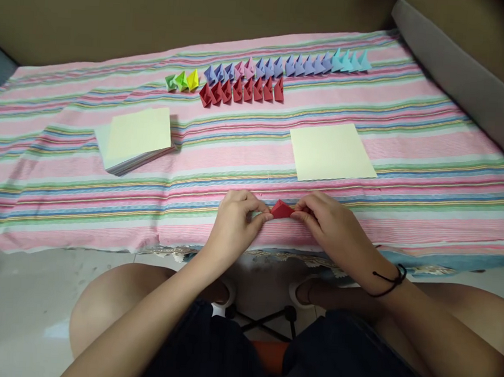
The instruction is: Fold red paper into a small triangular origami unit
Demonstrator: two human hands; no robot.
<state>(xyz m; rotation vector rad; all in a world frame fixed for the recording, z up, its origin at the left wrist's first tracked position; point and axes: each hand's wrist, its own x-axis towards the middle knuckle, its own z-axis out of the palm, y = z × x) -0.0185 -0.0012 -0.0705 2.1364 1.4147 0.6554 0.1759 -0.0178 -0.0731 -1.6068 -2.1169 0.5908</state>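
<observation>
Near the table's front edge, a small folded piece of red paper [282, 209] forms a low triangle with its peak pointing away from me. My left hand [238, 219] pinches its left corner between thumb and index finger. Its right corner is pinched the same way by my right hand [323, 218], which has a dark cord on the wrist. Beyond my hands stands a row of red paper boats [248, 90], and behind them a longer row of lilac, pink and blue ones [306, 65]. Three green and yellow boats [181, 81] stand at its left end.
A pale yellow paper sheet [333, 152] lies flat beyond my right hand. To the left sits a stack of paper sheets [140, 131], slightly fanned. A striped cloth [219, 158] covers the table, and a grey panel [464, 76] borders the right side.
</observation>
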